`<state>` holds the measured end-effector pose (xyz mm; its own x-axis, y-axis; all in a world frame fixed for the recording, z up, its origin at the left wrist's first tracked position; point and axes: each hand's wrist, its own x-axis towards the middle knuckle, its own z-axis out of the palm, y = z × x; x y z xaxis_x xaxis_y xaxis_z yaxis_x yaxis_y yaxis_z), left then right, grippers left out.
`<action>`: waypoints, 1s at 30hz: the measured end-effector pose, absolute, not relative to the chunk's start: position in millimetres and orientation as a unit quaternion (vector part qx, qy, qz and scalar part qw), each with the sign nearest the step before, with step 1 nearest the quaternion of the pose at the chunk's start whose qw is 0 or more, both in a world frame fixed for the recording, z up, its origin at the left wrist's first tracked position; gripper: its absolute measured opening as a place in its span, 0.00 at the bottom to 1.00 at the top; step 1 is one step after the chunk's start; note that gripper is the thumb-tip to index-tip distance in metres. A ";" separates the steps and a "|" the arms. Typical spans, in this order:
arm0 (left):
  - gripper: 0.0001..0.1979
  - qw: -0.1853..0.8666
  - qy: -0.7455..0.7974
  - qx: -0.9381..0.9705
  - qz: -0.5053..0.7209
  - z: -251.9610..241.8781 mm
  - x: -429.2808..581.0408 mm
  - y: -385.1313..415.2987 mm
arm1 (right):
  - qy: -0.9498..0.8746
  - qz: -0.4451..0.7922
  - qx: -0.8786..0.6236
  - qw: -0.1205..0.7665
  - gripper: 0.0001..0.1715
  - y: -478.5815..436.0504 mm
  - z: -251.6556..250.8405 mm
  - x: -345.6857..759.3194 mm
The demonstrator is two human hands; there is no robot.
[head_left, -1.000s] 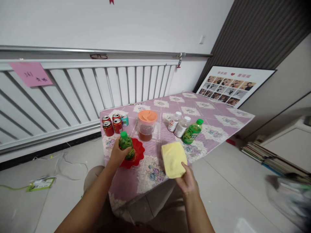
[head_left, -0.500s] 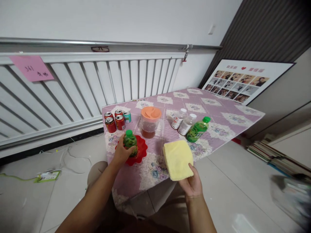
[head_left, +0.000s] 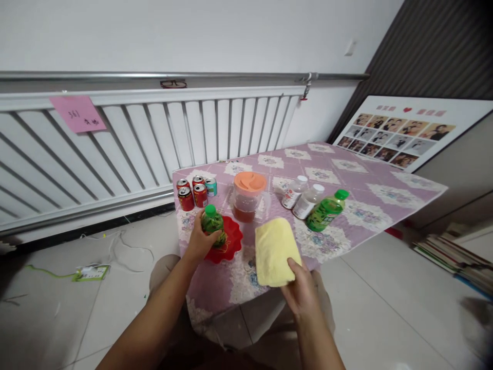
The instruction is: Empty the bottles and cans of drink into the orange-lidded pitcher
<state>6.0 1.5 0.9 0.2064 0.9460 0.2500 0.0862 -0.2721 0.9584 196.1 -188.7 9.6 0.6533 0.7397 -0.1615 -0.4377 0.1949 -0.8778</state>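
Observation:
My left hand [head_left: 200, 239] is wrapped round a green drink bottle [head_left: 213, 224] with a green cap. The bottle stands upright over a red scalloped plate [head_left: 233, 245]; whether its base touches the plate is hidden. In my right hand [head_left: 302, 288] is a folded yellow cloth [head_left: 276, 252], gripped at its lower right corner with the thumb on top. The cloth is above the table's front edge. Behind the plate stands a clear pitcher [head_left: 245, 205] with an orange lid and brownish liquid inside.
Several drink cans [head_left: 200, 196] stand together at the table's left. To the right are two white-capped bottles [head_left: 307, 201] and another green bottle [head_left: 326, 211]. A flowered purple cloth [head_left: 269, 178] covers the table. Behind it is a white radiator [head_left: 215, 128]; a power strip [head_left: 90, 273] lies on the floor.
The whole view has shifted, so everything sits farther right. The yellow cloth has moved slightly left relative to the table and is tilted differently. My left hand keeps its hold on the bottle.

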 end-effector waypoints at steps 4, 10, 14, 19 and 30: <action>0.41 0.441 0.416 0.643 0.468 10.4 7.8 -2.4 | -0.183 0.389 -0.514 0.742 0.34 -152.5 30.3 169.2; 0.41 0.485 0.370 0.641 0.465 24.3 13.0 -9.8 | -0.484 0.311 -0.540 0.614 0.41 -99.1 63.3 141.6; 0.40 0.476 0.364 0.651 0.466 31.9 12.4 -10.9 | -0.530 0.269 -0.538 0.598 0.46 -78.0 64.6 140.2; 0.38 0.467 0.352 0.664 0.466 32.1 10.4 -13.2 | -0.420 0.322 -0.551 0.645 0.36 -65.0 51.7 145.4; 0.40 0.426 0.379 0.658 0.493 38.0 19.7 -20.0 | -0.371 0.251 -0.562 0.696 0.38 -80.5 67.3 142.6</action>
<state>19.7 -20.0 38.0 0.2272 0.9180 0.3250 0.0793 -0.3501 0.9334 142.6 -80.5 67.3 0.5985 0.7659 0.2349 0.0685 0.2432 -0.9675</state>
